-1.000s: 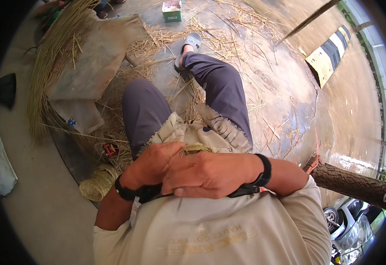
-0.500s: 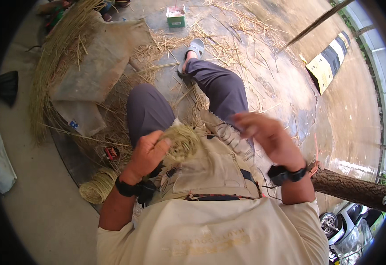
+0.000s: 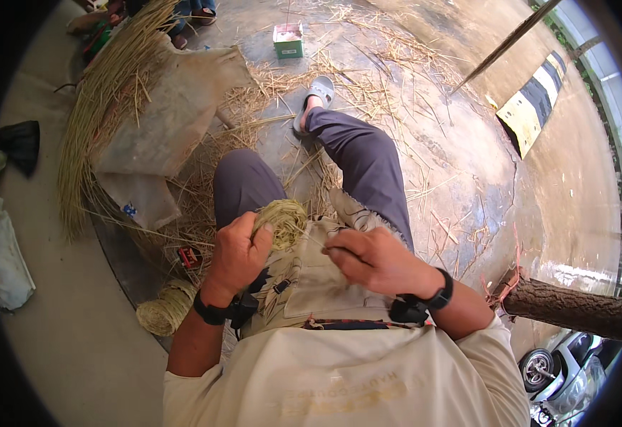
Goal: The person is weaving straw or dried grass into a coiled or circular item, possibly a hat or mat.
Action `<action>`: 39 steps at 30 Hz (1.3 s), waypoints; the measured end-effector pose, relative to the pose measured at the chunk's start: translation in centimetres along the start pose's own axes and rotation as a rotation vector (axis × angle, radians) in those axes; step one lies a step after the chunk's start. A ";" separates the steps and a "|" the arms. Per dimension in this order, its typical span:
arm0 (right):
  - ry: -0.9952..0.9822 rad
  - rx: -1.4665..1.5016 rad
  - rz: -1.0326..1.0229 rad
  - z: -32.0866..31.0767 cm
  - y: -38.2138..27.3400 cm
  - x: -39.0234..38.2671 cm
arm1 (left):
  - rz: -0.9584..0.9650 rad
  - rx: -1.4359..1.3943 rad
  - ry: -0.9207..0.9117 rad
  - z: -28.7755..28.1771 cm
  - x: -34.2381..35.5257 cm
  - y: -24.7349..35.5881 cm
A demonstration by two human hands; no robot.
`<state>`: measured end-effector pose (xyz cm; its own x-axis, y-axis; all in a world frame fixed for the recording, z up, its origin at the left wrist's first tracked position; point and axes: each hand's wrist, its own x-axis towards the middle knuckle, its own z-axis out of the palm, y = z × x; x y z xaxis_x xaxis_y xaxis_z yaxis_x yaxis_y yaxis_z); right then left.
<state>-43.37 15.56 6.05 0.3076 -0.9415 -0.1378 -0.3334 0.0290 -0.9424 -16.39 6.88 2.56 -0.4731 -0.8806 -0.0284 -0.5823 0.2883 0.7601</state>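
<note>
Over the beige cloth, a round straw coil sits in the left hand, whose grip wraps its left edge. One thin strand slants rightward and toward the body, from coil to the right hand, whose narrow, pinching grip is apart from the coil.

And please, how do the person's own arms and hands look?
The left hand and right hand wear no gloves. The left wristband and right wristband are black, each with a dark, chunky piece toward the inner side. Short, plain cream sleeves cover the upper arms; the forearms are uncovered.
</note>
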 end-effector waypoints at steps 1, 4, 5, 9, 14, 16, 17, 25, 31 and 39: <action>0.007 0.007 -0.002 0.7 0.0 0.9 | 0.033 0.011 0.009 0.0 -0.1 0.2; 0.011 0.019 -0.002 1.6 0.0 1.5 | 0.036 0.020 -0.008 0.0 -0.2 0.8; 0.011 0.024 -0.001 1.7 0.0 1.5 | 0.034 0.018 -0.008 -0.1 -0.2 1.0; -0.027 0.063 0.019 1.6 -0.1 1.4 | 0.057 0.024 -0.027 -0.1 -0.2 1.5; -0.009 0.091 0.063 1.9 -0.5 1.7 | 0.107 0.064 -0.006 0.4 -0.3 1.6; 0.036 0.045 0.024 2.7 0.1 1.9 | 0.123 0.137 0.053 0.7 -0.4 2.1; 0.079 0.000 -0.018 3.1 0.2 2.0 | 0.123 0.136 0.051 0.9 -0.4 2.3; 0.067 0.029 -0.021 3.5 0.4 3.7 | 0.187 0.188 0.036 1.1 -0.5 2.0; -0.081 0.135 0.102 2.7 -0.1 3.1 | 0.258 0.274 0.081 0.7 -0.2 1.9; 0.202 -0.523 -0.304 -0.3 -0.9 4.7 | 0.438 0.402 -0.073 0.4 -0.4 2.9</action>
<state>-41.91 11.02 6.33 0.2998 -0.9282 0.2203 -0.6645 -0.3689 -0.6498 -18.12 8.24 4.57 -0.7617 -0.6234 0.1765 -0.5204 0.7509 0.4065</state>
